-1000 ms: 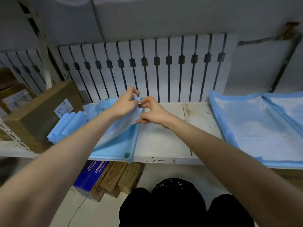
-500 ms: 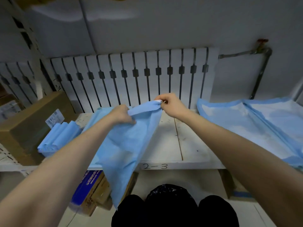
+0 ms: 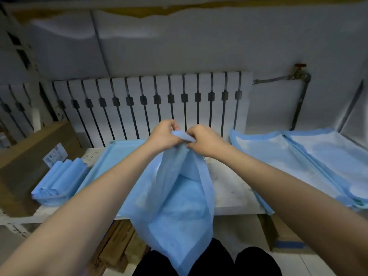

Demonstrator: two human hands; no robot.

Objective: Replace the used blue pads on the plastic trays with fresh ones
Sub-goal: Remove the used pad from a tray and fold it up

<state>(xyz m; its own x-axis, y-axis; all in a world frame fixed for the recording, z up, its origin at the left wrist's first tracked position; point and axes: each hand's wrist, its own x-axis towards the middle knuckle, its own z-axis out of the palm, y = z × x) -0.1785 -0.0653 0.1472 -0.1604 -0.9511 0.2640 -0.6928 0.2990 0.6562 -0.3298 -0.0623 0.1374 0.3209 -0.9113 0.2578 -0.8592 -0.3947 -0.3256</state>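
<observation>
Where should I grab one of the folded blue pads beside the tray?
Of the folded pads, probably pinch the top one along its long raised ridge, reaching down from above. They lie side by side with ridges up, and a cardboard box crowds their left, so the top is the open way.

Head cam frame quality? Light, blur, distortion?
Head view: dim, flat light, no glare; wide-angle bowing curves the radiator and shelf; forearms loom large near the lens; left hand, right hand and the blue pad they pinch are slightly soft.
</observation>
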